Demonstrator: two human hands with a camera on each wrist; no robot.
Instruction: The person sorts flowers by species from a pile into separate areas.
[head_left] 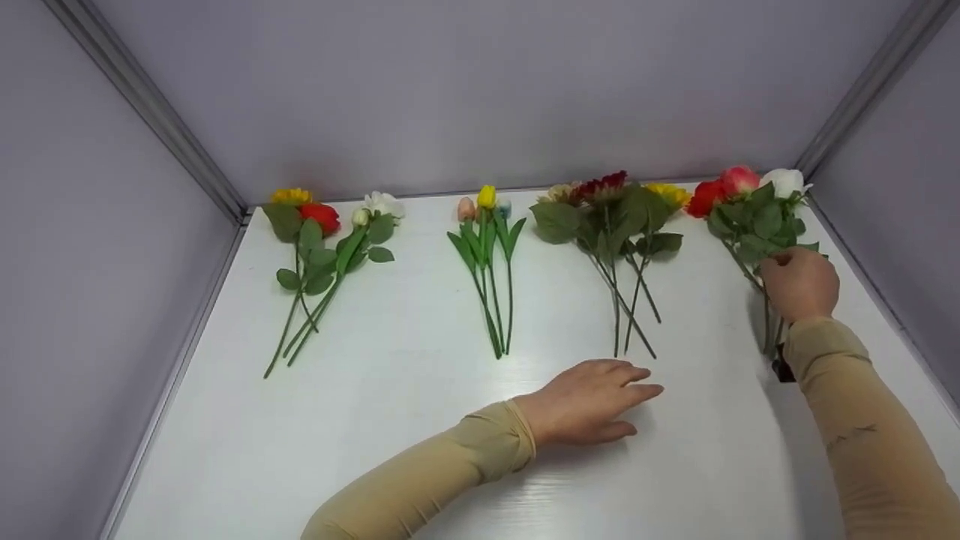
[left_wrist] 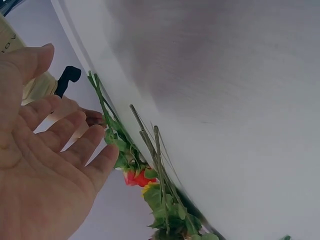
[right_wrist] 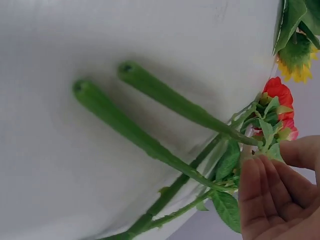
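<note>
At the right end of the table, my right hand (head_left: 799,285) pinches a green flower stem (right_wrist: 180,105) between thumb and fingertips, just under the leaves. That bunch carries a red flower (head_left: 706,199), a pink flower (head_left: 740,181) and a white flower (head_left: 785,182); I cannot tell which bloom the pinched stem bears. Part of the bunch is hidden behind the hand. My left hand (head_left: 589,405) hovers low over the white table (head_left: 360,442), fingers spread and holding nothing. Its fingertips lie just below the stem ends of the dark red and yellow bunch (head_left: 615,214).
Three tulips (head_left: 486,247), pink, yellow and blue, lie at the middle back. Farther left is a bunch with a yellow flower (head_left: 291,196), a red flower (head_left: 321,218) and a white flower (head_left: 384,204). Grey panels (head_left: 487,90) wall the table at the back and sides.
</note>
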